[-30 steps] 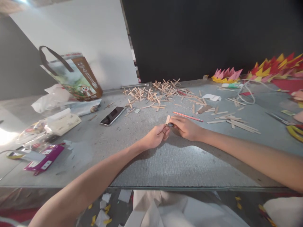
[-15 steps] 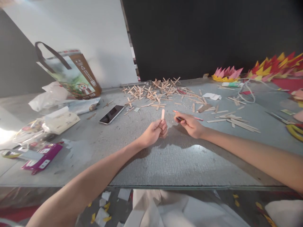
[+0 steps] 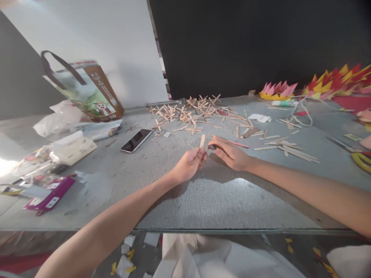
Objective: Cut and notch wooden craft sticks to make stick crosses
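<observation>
My left hand (image 3: 191,162) is closed around the lower part of a wooden craft stick (image 3: 202,141), which stands up out of the fist. Just to its right, my right hand (image 3: 232,153) is wrapped round a small dark tool (image 3: 213,147) with a bit of yellow on it. Its rounded dark end points at the stick, close to my left fingers; the rest is hidden in the palm, and I cannot tell its kind. A red pencil (image 3: 238,144) lies on the table behind my right hand, partly covered by it.
Loose and crossed craft sticks (image 3: 191,114) lie heaped at the back, with more sticks (image 3: 290,148) at right. A phone (image 3: 136,140), a carrier bag (image 3: 95,90) and a purple packet (image 3: 50,195) are at left. Scissors (image 3: 361,160) and paper crowns (image 3: 278,90) sit at right.
My right hand has moved left, bringing the dark tool close to the craft stick. My left hand has shifted slightly right, and the stick now leans a little to the right.
</observation>
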Demonstrator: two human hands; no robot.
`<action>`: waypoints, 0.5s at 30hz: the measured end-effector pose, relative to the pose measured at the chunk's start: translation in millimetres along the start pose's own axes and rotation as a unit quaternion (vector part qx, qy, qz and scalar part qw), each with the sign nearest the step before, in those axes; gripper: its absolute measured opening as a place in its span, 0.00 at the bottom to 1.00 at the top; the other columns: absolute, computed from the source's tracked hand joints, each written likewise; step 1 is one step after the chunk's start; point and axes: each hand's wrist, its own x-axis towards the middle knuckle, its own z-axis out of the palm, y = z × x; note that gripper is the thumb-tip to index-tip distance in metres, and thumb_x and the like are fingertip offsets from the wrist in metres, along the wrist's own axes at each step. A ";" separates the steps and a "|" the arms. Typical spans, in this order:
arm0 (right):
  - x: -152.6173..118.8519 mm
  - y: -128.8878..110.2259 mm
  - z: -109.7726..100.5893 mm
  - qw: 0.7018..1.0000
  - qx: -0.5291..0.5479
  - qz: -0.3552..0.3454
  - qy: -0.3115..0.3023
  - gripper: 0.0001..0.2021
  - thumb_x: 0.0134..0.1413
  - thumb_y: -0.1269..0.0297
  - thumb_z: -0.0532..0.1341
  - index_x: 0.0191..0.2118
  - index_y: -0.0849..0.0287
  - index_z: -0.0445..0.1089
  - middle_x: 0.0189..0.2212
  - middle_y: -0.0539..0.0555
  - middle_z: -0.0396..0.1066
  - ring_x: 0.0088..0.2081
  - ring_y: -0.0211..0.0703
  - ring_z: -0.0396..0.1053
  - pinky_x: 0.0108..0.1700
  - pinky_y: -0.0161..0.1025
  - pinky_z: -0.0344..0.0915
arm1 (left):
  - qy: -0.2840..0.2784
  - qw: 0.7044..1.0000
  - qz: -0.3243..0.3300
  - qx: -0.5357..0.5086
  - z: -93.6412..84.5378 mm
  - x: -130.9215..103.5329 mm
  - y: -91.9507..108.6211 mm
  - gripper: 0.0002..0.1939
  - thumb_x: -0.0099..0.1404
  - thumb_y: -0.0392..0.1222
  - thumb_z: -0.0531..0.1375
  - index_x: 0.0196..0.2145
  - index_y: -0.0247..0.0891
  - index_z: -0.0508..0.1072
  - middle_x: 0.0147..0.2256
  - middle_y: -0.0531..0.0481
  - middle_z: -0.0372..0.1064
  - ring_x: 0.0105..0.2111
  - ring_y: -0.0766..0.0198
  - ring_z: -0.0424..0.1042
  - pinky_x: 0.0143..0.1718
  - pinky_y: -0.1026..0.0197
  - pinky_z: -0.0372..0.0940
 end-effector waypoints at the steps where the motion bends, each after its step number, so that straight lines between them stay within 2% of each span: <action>1: 0.1 0.3 0.2 1.000 -0.005 -0.002 -0.006 0.14 0.78 0.55 0.48 0.56 0.53 0.66 0.46 0.58 0.73 0.49 0.54 0.71 0.58 0.54 0.63 | 0.000 1.000 0.000 0.003 0.1 -0.3 0.5 0.26 0.74 0.66 0.55 0.33 0.39 0.62 0.24 0.61 0.49 0.21 0.72 0.48 0.24 0.65 0.46; 7: 1.2 1.0 1.0 1.000 -0.010 -0.004 -0.020 0.16 0.79 0.53 0.48 0.52 0.55 0.67 0.43 0.59 0.75 0.44 0.51 0.72 0.48 0.47 0.65 | 0.009 0.999 -0.002 0.041 0.3 -2.2 2.0 0.25 0.75 0.64 0.54 0.35 0.37 0.66 0.22 0.61 0.50 0.22 0.70 0.51 0.25 0.64 0.49; 15: 4.4 -5.3 -1.7 0.999 -0.007 -0.018 -0.045 0.20 0.79 0.53 0.45 0.48 0.57 0.70 0.38 0.57 0.71 0.40 0.49 0.68 0.47 0.45 0.63 | 0.010 0.996 0.000 0.089 0.6 -4.5 6.6 0.24 0.76 0.62 0.52 0.35 0.37 0.67 0.22 0.59 0.54 0.22 0.69 0.53 0.26 0.63 0.51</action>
